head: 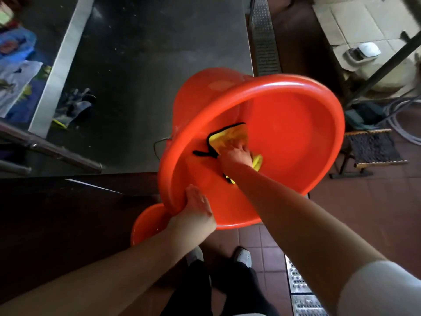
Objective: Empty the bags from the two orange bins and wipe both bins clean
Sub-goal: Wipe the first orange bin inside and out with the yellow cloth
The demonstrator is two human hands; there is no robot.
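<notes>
A large orange bin (296, 133) is tilted toward me at the corner of a dark steel table (141, 65). My left hand (196, 206) grips its near rim from outside. My right hand (237, 156) is inside the bin and presses a yellow cloth with black edging (227, 135) against the inner wall. Another orange bin (205, 92) stands behind the tilted one on the table. A third orange rim (145, 226) shows low down under my left wrist. No bags are inside the tilted bin.
Work gloves (75, 106) lie on the table at left. Printed bags and cloth (16, 83) lie beyond the table's left edge. A floor drain grate (300, 293) runs by my feet. A small stool (373, 149) and hoses stand at right on the tiled floor.
</notes>
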